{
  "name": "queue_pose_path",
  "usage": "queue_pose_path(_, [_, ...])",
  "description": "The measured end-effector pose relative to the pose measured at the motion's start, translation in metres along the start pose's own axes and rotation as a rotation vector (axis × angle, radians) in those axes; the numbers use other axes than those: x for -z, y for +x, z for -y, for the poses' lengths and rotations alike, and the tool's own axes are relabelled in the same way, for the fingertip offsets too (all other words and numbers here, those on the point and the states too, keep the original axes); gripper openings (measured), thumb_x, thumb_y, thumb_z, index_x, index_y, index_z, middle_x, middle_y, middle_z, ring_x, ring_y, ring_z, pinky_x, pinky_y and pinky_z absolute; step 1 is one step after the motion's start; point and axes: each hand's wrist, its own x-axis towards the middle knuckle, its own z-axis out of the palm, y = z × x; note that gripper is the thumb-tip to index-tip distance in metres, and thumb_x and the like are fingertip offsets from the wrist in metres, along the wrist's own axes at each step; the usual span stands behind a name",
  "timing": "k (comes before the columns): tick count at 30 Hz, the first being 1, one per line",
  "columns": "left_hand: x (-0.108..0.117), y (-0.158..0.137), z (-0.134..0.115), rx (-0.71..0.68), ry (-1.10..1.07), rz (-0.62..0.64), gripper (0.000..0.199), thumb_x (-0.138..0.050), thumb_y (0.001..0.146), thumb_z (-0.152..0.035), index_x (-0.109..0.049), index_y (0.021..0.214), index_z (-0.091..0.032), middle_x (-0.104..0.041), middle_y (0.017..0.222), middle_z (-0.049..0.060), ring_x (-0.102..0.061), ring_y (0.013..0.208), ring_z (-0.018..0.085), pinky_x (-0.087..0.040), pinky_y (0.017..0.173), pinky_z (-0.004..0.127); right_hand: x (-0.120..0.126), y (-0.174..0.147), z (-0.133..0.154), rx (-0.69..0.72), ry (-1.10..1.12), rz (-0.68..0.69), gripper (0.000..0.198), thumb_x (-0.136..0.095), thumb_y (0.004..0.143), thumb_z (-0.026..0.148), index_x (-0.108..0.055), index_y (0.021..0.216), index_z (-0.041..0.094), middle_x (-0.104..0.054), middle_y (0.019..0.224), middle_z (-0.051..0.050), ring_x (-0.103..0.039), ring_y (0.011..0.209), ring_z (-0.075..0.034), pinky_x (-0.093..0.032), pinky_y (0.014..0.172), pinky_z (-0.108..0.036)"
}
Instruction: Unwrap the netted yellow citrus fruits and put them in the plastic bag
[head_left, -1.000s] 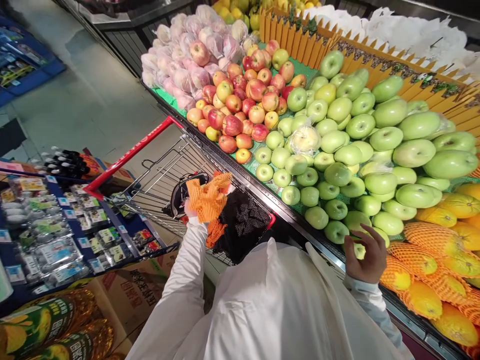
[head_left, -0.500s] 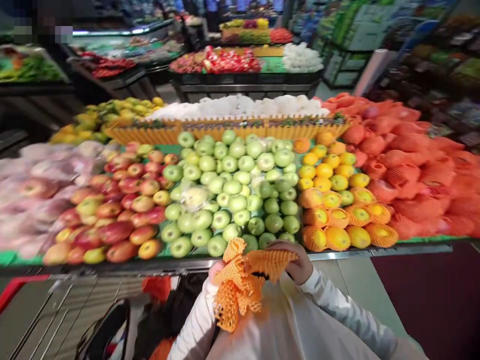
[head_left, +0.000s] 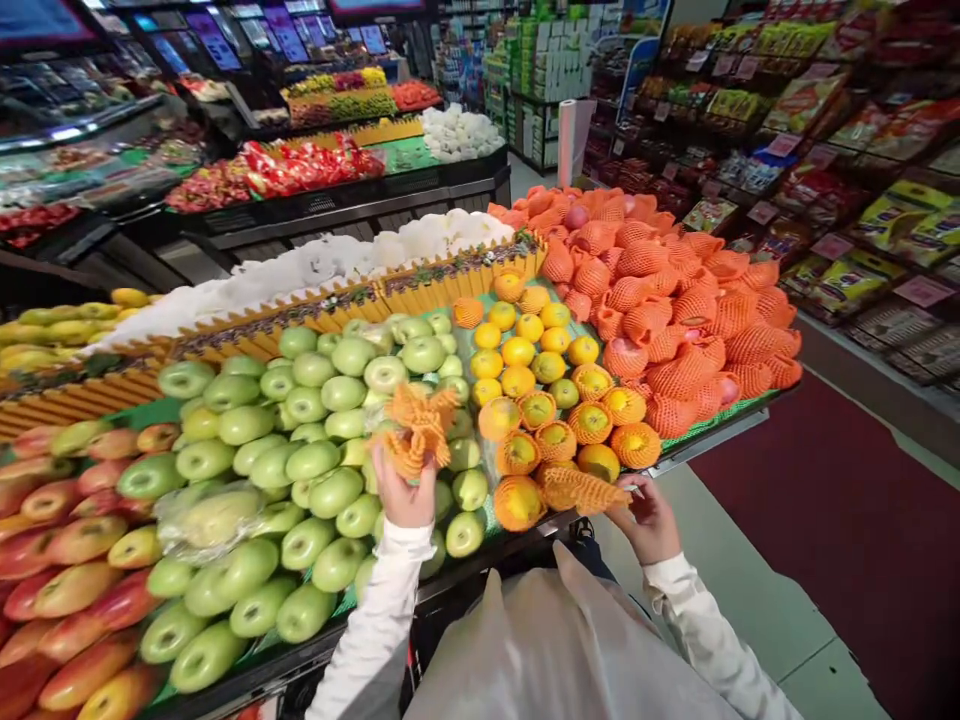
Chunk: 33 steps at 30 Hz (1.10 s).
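My left hand (head_left: pixel 406 495) is closed around a bunch of crumpled orange foam fruit nets (head_left: pixel 417 428), held up over the pile of green apples (head_left: pixel 313 461). A single orange foam fruit net (head_left: pixel 579 490) is pinched by one end in my right hand (head_left: pixel 651 518), at the front edge of the stand. It stretches leftward in front of the oranges (head_left: pixel 518 350). Several oranges in the front rows sit in nets of the same kind, such as the netted orange (head_left: pixel 519 502) left of my right hand; others are bare.
Red and yellow apples (head_left: pixel 82 590) lie at the left. Fruit in red foam nets (head_left: pixel 682 310) is heaped at the right. Behind a small yellow fence (head_left: pixel 420 290) lies white-wrapped produce (head_left: pixel 322 262). A plastic bag roll (head_left: pixel 570 140) stands at the back, with snack shelves (head_left: pixel 825 160) at right.
My view has turned to the right. My hands have moved apart: the left is now over the green apples with the bunch, the right beside the oranges with the single net.
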Motion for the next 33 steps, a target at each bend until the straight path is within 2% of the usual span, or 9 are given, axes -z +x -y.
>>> queue_pose_path(4, [-0.061, 0.045, -0.016, -0.326, 0.246, -0.138, 0.046, -0.056, 0.076, -0.017, -0.056, 0.119, -0.002, -0.036, 0.123, 0.021, -0.04, 0.122, 0.028, -0.034, 0.107, 0.042, 0.048, 0.039, -0.009, 0.005, -0.039, -0.02, 0.024, -0.072, 0.073, 0.021, -0.05, 0.077, 0.014, -0.048, 0.069, -0.003, -0.048, 0.062, -0.009, -0.046, 0.057, -0.021])
queue_pose_path(10, [-0.127, 0.07, -0.001, 0.116, 0.892, 0.38, 0.073, -0.061, 0.081, -0.039, -0.037, 0.149, -0.025, -0.022, 0.152, 0.006, -0.037, 0.121, 0.04, -0.035, 0.094, 0.057, 0.106, 0.11, -0.019, 0.128, -0.081, 0.182, 0.015, -0.066, 0.077, 0.016, -0.052, 0.079, 0.014, -0.059, 0.079, -0.006, -0.059, 0.078, -0.013, -0.047, 0.072, -0.022])
queue_pose_path(13, [-0.132, 0.054, -0.027, 0.147, 0.94, 0.443, 0.082, -0.054, 0.086, -0.045, -0.016, 0.156, -0.025, -0.006, 0.156, 0.002, -0.026, 0.131, 0.044, -0.032, 0.091, 0.062, 0.118, 0.135, -0.025, 0.129, -0.009, 0.349, 0.014, -0.059, 0.078, 0.011, -0.048, 0.084, 0.015, -0.061, 0.098, -0.008, -0.059, 0.1, -0.016, -0.045, 0.084, -0.025])
queue_pose_path(16, [-0.14, 0.017, -0.075, 0.058, 0.623, 0.344, 0.069, -0.045, 0.094, -0.035, -0.017, 0.156, -0.021, -0.017, 0.153, 0.01, -0.029, 0.136, 0.035, -0.034, 0.098, 0.058, 0.113, 0.151, -0.029, 0.063, 0.121, 0.565, 0.016, -0.053, 0.075, 0.008, -0.039, 0.078, 0.015, -0.053, 0.081, -0.003, -0.053, 0.082, -0.012, -0.042, 0.072, -0.022])
queue_pose_path(18, [-0.153, -0.015, -0.108, -0.013, 0.125, 0.423, 0.056, -0.045, 0.096, -0.026, -0.032, 0.149, -0.021, -0.031, 0.148, 0.009, -0.033, 0.137, 0.024, -0.033, 0.111, 0.044, 0.1, 0.157, -0.029, -0.016, 0.25, 0.715, 0.017, -0.049, 0.072, 0.008, -0.034, 0.074, 0.015, -0.039, 0.068, 0.0, -0.041, 0.066, -0.009, -0.035, 0.061, -0.02])
queue_pose_path(22, [-0.179, -0.066, -0.148, 0.358, -0.492, 0.687, 0.043, -0.053, 0.094, -0.027, -0.047, 0.135, -0.018, -0.046, 0.137, 0.008, -0.044, 0.129, 0.016, -0.037, 0.11, 0.027, 0.065, 0.162, -0.028, -0.194, 0.447, 0.841, 0.014, -0.05, 0.076, 0.017, -0.036, 0.075, 0.015, -0.034, 0.065, 0.001, -0.032, 0.058, -0.008, -0.028, 0.054, -0.021])
queue_pose_path(26, [-0.182, -0.079, -0.145, 0.521, -0.495, 0.473, 0.017, -0.058, 0.09, -0.027, -0.058, 0.1, -0.013, -0.058, 0.107, 0.007, -0.055, 0.102, 0.013, -0.043, 0.092, 0.023, 0.04, 0.168, -0.029, -0.502, 0.494, 0.787, 0.019, -0.059, 0.067, 0.019, -0.04, 0.071, 0.015, -0.032, 0.06, 0.002, -0.027, 0.054, -0.007, -0.022, 0.051, -0.021])
queue_pose_path(29, [-0.173, -0.071, -0.132, 0.735, -0.619, 0.259, 0.031, -0.065, 0.084, -0.039, -0.057, 0.086, -0.01, -0.056, 0.089, 0.008, -0.054, 0.087, 0.014, -0.044, 0.08, 0.024, 0.036, 0.173, -0.029, -0.74, 0.778, 0.648, 0.021, -0.059, 0.055, 0.013, -0.041, 0.065, 0.014, -0.033, 0.059, 0.001, -0.029, 0.054, -0.008, -0.025, 0.051, -0.021])
queue_pose_path(33, [-0.175, -0.053, -0.13, 1.091, -0.918, 0.052, 0.053, -0.079, 0.063, -0.051, -0.048, 0.074, -0.009, -0.045, 0.07, 0.003, -0.046, 0.066, 0.01, -0.038, 0.063, 0.021, 0.047, 0.172, -0.029, -0.821, 1.127, 0.596, 0.02, -0.059, 0.062, 0.024, -0.044, 0.072, 0.016, -0.037, 0.062, -0.001, -0.037, 0.057, -0.011, -0.034, 0.054, -0.023])
